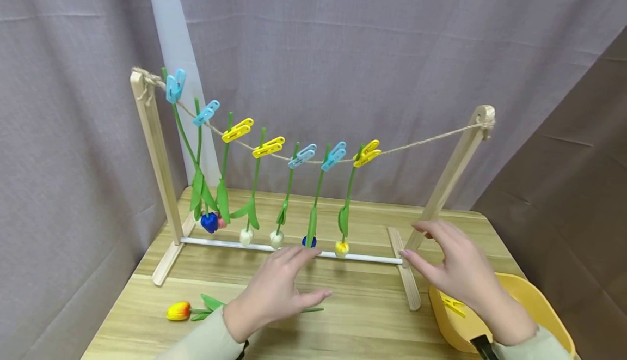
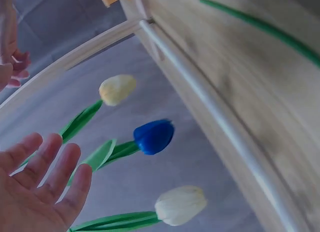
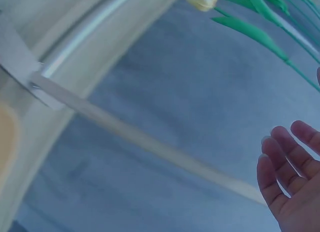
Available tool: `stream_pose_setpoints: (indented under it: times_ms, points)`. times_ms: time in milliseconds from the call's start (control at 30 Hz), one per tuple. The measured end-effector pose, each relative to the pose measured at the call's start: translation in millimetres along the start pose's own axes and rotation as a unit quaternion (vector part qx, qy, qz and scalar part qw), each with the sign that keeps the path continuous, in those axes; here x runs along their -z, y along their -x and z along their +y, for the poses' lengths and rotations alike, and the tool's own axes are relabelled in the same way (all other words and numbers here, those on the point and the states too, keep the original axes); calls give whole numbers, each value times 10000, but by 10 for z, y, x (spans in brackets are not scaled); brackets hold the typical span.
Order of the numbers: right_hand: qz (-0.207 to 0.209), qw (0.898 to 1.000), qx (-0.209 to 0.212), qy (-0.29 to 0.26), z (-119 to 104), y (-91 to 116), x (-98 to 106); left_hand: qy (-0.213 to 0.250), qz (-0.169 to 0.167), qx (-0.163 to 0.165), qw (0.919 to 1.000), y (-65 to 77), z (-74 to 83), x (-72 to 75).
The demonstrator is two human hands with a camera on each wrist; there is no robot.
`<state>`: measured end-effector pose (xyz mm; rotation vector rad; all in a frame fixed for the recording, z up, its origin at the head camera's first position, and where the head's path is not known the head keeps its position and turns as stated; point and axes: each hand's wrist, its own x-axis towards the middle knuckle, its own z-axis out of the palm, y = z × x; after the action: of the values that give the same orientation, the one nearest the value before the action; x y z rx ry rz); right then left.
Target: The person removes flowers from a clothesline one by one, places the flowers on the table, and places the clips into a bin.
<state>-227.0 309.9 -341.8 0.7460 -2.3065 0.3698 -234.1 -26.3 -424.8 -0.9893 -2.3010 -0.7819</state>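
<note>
A wooden rack [image 1: 158, 147] carries a twine line [image 1: 431, 138] with several artificial tulips hung head down by blue and yellow pegs [image 1: 366, 153]. My left hand [image 1: 284, 286] hovers open above the table, in front of the blue tulip [image 2: 153, 136] and the yellow tulip [image 1: 342, 248], holding nothing. My right hand [image 1: 448, 262] floats open beside the rack's right post [image 1: 448, 177], empty. A loose orange-yellow tulip [image 1: 178, 311] lies on the table to the left of my left wrist; its stem [image 2: 260, 26] runs under that hand.
A yellow bowl [image 1: 531, 300] at the front right holds a yellow peg [image 1: 453, 305]. A white rod [image 1: 220, 245] joins the rack's feet along the table. Grey curtain hangs behind and on both sides. The wooden table [image 1: 357, 322] spreads in front of the rack.
</note>
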Motion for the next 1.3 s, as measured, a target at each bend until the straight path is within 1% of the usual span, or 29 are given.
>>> stream_pose_setpoints:
  times_ms: [100,133,267,433,633,733,800,1000,1100,1200,1300]
  points:
    - [201,9992,338,-72,-51,-154,34,93,177,-110,9997,-70,5,24]
    - [235,9989,389,-77,-67,-202,47,118,220,-133,9996,-90,8,32]
    - [426,9970,645,-102,-128,-372,92,256,244,-118,9993,-160,23,64]
    - [665,9926,1001,-173,-196,-540,153,322,263,-110,9991,-238,39,105]
    - [717,9910,1124,-88,-256,-663,247,276,335,-178,9989,-312,67,124]
    - [706,9903,1189,-98,-280,-733,288,326,378,-172,9986,-365,96,130]
    - [731,9893,1258,-121,-300,-792,310,397,359,-169,9984,-409,120,139]
    - [1046,9831,1489,-177,-393,-995,366,623,179,-173,9977,-577,184,163]
    - [1125,9816,1535,-153,-454,-1102,393,810,164,-45,9966,-673,220,166]
    - [1139,9800,1622,-179,-495,-1206,406,1095,125,255,9936,-759,267,160]
    - [1079,9783,1761,-173,-498,-1302,403,1464,100,583,9875,-833,301,143]
